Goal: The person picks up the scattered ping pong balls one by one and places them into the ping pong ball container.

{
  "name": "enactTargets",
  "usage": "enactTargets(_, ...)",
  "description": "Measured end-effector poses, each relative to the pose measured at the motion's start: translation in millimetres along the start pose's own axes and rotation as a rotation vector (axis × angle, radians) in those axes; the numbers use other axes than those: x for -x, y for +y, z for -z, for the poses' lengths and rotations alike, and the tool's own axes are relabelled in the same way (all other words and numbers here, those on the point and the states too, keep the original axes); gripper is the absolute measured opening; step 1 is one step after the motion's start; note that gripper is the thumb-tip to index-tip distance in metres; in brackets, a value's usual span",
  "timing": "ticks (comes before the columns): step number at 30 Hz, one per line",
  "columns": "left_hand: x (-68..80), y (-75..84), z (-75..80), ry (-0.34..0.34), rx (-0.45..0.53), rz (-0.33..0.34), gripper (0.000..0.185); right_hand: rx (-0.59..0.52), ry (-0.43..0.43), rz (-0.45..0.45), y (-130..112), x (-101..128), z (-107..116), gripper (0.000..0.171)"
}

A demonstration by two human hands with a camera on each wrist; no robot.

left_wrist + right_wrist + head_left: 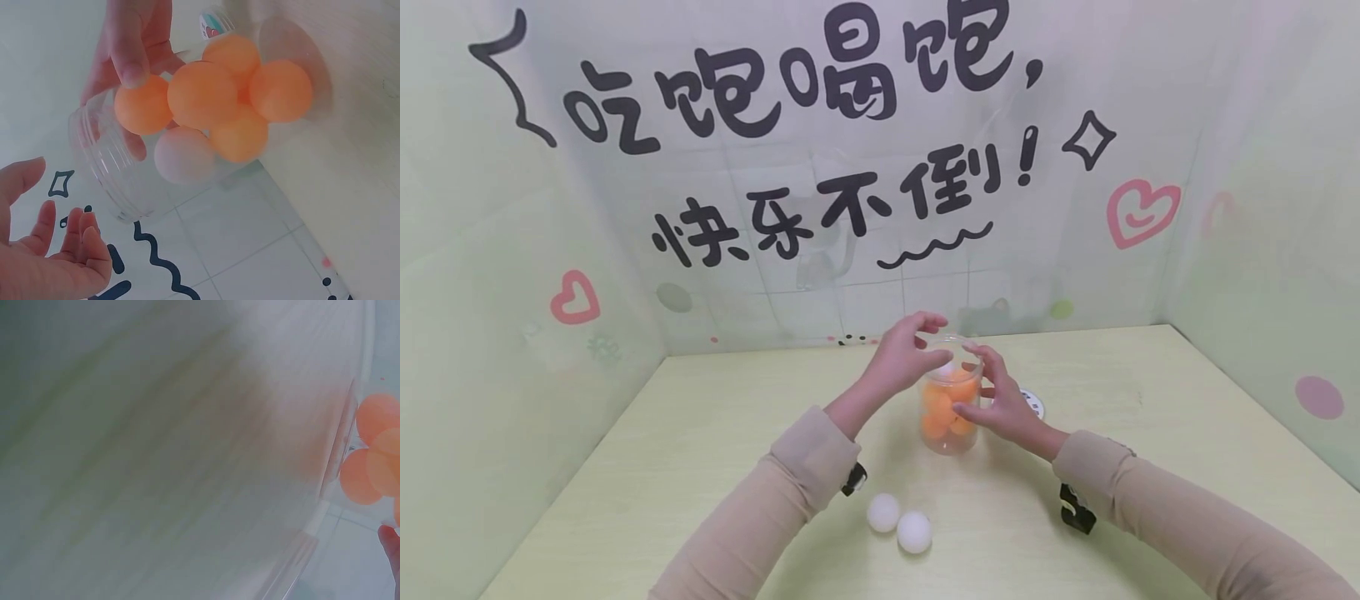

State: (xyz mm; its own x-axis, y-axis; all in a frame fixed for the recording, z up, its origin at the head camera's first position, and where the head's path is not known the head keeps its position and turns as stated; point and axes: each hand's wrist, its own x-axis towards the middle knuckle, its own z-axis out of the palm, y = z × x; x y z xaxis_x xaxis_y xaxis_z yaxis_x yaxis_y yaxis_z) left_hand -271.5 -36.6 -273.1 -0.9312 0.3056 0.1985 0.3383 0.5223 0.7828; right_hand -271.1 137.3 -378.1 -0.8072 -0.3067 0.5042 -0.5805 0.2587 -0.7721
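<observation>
One clear plastic jar (950, 408), upright on the pale table (700, 433), just above centre of the head view. Contents, counted through the wall in the left wrist view: five orange balls (203, 94) and one white ball (185, 155), which lies nearest the mouth, on top of the orange ones. In the head view the balls fill the jar from its mid-height to near the rim.

Right hand (1000, 404) — at 3 o'clock of the jar, fingers and thumb curled round its side wall, gripping it. The right wrist view is mostly blur; only the jar's edge and a few orange balls show at its right margin.

Left hand (904, 354) — at 10 o'clock of the jar, above the rim, fingers spread and lightly bent, holding nothing. Whether the fingertips touch the rim cannot be told.

Two loose white balls (899, 522) on the table at 7 o'clock of the jar, well apart from it, side by side and touching.

One round white lid (1032, 403) lies flat at 3 o'clock, partly hidden behind the right hand.
</observation>
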Motion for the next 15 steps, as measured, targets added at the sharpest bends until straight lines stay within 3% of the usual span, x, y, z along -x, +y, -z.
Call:
enactTargets(4,3.6,-0.1,2.1,0.000,-0.001,-0.015,0.042,0.004,-0.004,-0.008,-20.8,2.0,0.7,0.073)
enactTargets(15,29.7,-6.3,18.7,-0.016,0.032,-0.024,0.038,0.001,-0.001,-0.005,-20.6,1.7,0.4,0.074)
